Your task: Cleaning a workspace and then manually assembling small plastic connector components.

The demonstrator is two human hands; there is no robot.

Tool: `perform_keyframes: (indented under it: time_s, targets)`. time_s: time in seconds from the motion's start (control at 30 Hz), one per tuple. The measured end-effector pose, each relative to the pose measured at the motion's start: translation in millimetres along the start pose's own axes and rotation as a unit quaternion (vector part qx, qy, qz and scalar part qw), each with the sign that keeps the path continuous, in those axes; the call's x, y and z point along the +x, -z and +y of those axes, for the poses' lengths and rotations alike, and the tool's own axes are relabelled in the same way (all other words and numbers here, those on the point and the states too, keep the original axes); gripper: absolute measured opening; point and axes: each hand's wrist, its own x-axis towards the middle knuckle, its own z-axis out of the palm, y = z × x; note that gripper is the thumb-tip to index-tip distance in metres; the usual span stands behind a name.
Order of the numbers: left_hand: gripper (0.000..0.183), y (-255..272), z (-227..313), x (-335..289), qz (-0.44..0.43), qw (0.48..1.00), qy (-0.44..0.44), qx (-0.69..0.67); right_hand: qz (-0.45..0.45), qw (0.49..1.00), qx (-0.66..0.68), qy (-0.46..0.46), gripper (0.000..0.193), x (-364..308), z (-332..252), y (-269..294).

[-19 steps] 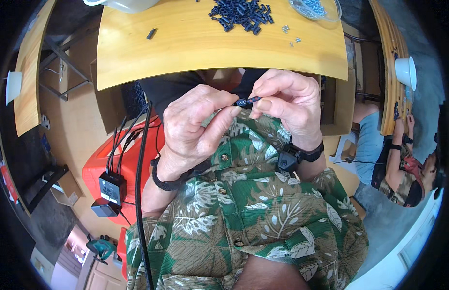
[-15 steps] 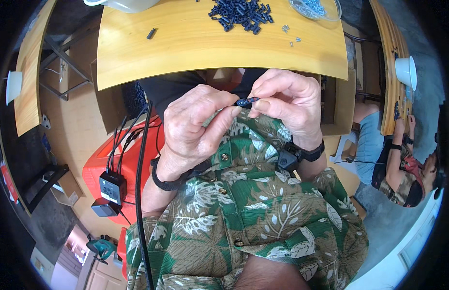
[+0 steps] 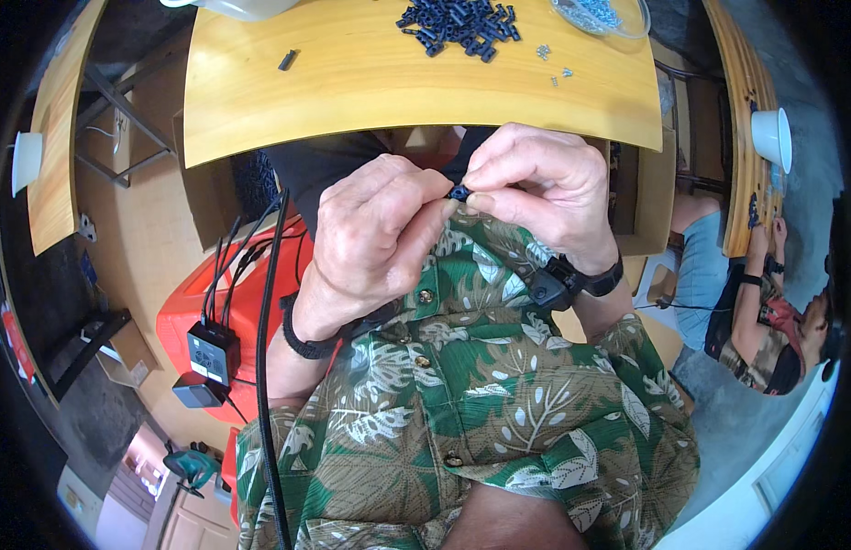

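Note:
A small dark blue-black plastic part (image 3: 458,192) is pinched between my two hands, just off the table's near edge. My left hand (image 3: 375,234) grips its left end between thumb and forefinger. On the other end, my right hand (image 3: 540,192) closes thumb and forefinger. The fingertips cover most of the part, so its full shape is hidden. Both hands are over my lap, in front of the patterned shirt. Beyond them on the table lies a pile of similar dark plastic parts (image 3: 458,26), with one single dark part (image 3: 288,60) apart at the left.
The wooden table (image 3: 389,96) spans the far side. On it are small screws (image 3: 543,52), a clear tub of screws (image 3: 602,16) and a white container (image 3: 247,7). A red stool (image 3: 215,284) carries a black box with cables (image 3: 213,353). Another person (image 3: 765,330) sits at right.
My right hand has moved slightly left, closer to my left hand, and its fingertips now cover more of the part. The left hand has barely moved.

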Motion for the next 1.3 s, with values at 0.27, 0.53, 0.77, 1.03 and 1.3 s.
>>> perform_keyframes:
  time_s: [0.27, 0.53, 0.77, 1.03, 1.3]
  targets:
    - [0.015, -4.0, 2.2, -3.1, 0.016, 1.000, 0.015, 0.000, 0.043, 0.930, 0.333, -0.151, 0.008, -14.1, 12.6, -7.1]
    - [0.026, -9.9, -3.3, -3.4, 0.061, 0.997, -0.032, 0.024, 0.007, 0.864, 0.443, -0.240, 0.020, -16.1, 20.5, -9.1]
    - [0.028, -10.5, -6.5, -6.2, 0.077, 0.995, -0.038, 0.045, 0.017, 0.858, 0.466, -0.215, 0.023, -15.7, 24.4, -16.0]
    - [0.024, -7.1, -6.0, -6.9, 0.060, 0.995, -0.033, 0.070, 0.002, 0.852, 0.457, -0.257, 0.030, -15.3, 25.5, -21.3]
    - [0.027, -12.7, -4.6, -4.8, 0.106, 0.985, -0.072, 0.117, 0.085, 0.908, 0.365, -0.189, 0.013, -16.6, 14.0, -17.7]
